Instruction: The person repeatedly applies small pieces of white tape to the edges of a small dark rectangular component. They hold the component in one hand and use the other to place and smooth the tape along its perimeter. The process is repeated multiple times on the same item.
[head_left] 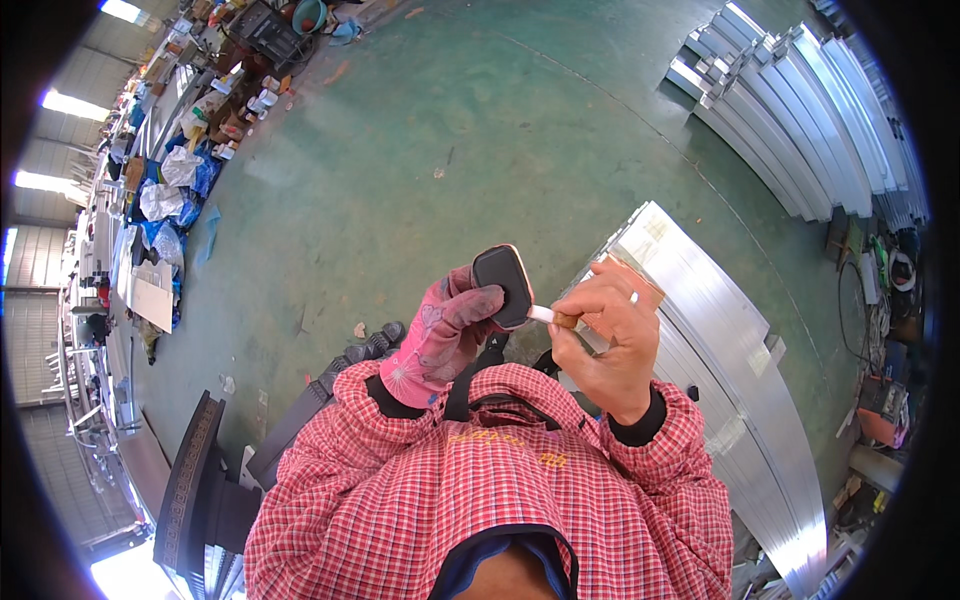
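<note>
In my left hand (440, 335), which wears a pink patterned glove stained grey, is a small black case (502, 285) with rounded corners and a light coppery edge. The gloved thumb presses on its face. My bare right hand (612, 345) pinches a short white stick with a brown end (543, 314); its white tip meets or nearly meets the lower right side of the case. Both hands are raised in front of my chest, over the floor. An orange-brown piece (640, 283) shows behind the right fingers; whether the hand touches it, I cannot tell.
Long silvery metal profiles (720, 300) lie stacked just right of me. A larger stack of profiles (800, 110) is at the far right. Bags and boxes (170, 190) line the left side of the green floor (400, 150). Dark ornamented panels (190, 470) stand at lower left.
</note>
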